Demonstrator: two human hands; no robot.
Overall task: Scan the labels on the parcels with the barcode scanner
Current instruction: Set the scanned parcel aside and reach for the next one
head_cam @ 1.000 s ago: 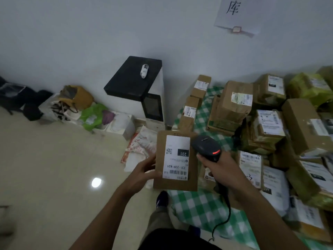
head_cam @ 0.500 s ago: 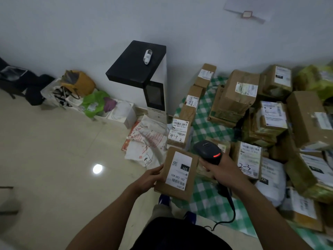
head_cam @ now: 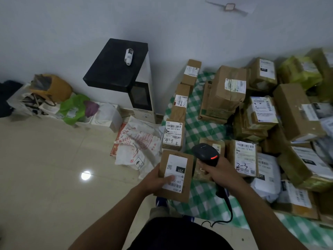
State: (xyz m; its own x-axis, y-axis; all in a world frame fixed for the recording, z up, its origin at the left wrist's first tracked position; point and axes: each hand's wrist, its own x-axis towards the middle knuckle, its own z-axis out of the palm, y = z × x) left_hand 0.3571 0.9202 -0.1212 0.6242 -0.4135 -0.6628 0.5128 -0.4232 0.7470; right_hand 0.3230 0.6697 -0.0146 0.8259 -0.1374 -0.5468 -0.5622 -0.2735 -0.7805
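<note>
Two hands share the work: the left hand (head_cam: 155, 181) wraps the left edge of a small flat cardboard parcel (head_cam: 188, 187), thumb lying across its white shipping label (head_cam: 177, 164) just above the barcode. The right hand (head_cam: 221, 175) is curled tight round the handle of the black barcode scanner (head_cam: 205, 153), red light glowing, its head just beside the parcel's top right corner. That parcel hangs low over the near edge of the green checked cloth (head_cam: 203, 197); it looks light and stiff, best held by the edges, clear of the barcode, with labelled cartons (head_cam: 288, 112) piled to the right.
</note>
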